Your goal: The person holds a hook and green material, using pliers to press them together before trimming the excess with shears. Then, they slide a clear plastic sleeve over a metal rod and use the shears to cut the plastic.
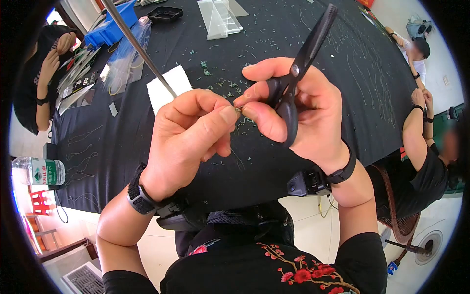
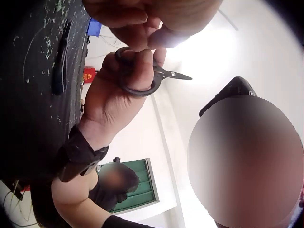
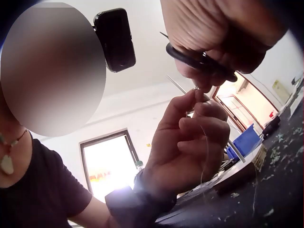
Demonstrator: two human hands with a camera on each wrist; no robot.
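While in right hand (image 1: 313, 122), black scissors (image 1: 299, 66).

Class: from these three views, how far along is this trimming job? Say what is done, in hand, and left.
Done: green clippings litter the black table. In hand: the left hand pinches a fine thread; the right hand holds scissors, blades up. Left: probably this cut; further pieces cannot be told.
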